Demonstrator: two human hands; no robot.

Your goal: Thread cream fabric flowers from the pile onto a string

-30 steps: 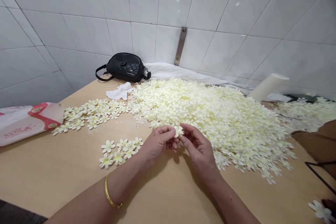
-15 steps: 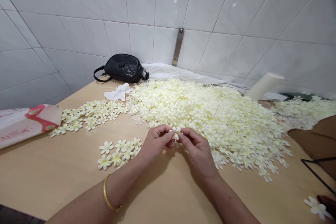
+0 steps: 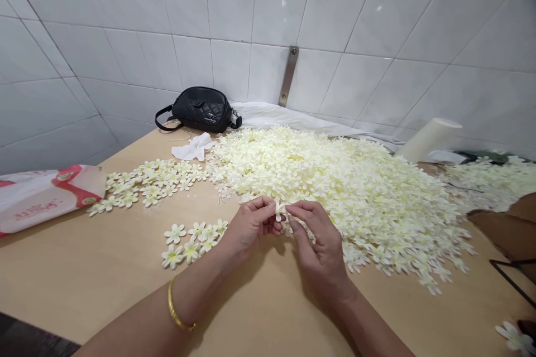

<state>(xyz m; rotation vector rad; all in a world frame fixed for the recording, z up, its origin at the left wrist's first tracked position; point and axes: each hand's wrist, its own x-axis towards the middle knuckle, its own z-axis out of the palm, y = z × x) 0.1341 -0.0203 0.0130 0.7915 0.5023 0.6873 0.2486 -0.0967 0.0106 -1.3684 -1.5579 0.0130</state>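
Note:
Just in front of the big flower heap, my left hand [image 3: 250, 225] pinches a small white artificial flower [image 3: 278, 212] with a pale yellow centre between thumb and fingers. My right hand [image 3: 320, 242] meets it from the other side, its thumb and forefinger closed at the edge of a petal; the exact contact is too small to make out. Beyond both hands spreads the heap of white artificial flowers [image 3: 301, 167]. A small group of loose flowers [image 3: 191, 247] lies face up beside my left forearm, which partly hides it.
More flowers [image 3: 153, 178] lie at the left by a red and white bag [image 3: 42, 201]. A black handbag [image 3: 203, 109] and white tissue [image 3: 193, 148] sit at the back. On the right are a white roll [image 3: 429, 139], brown cardboard [image 3: 506, 228] and a single flower [image 3: 515, 338].
The flower has turned from facing me to a tilted, side-on pose in my left fingers. My right fingers have shifted slightly right. The whole view has moved a little.

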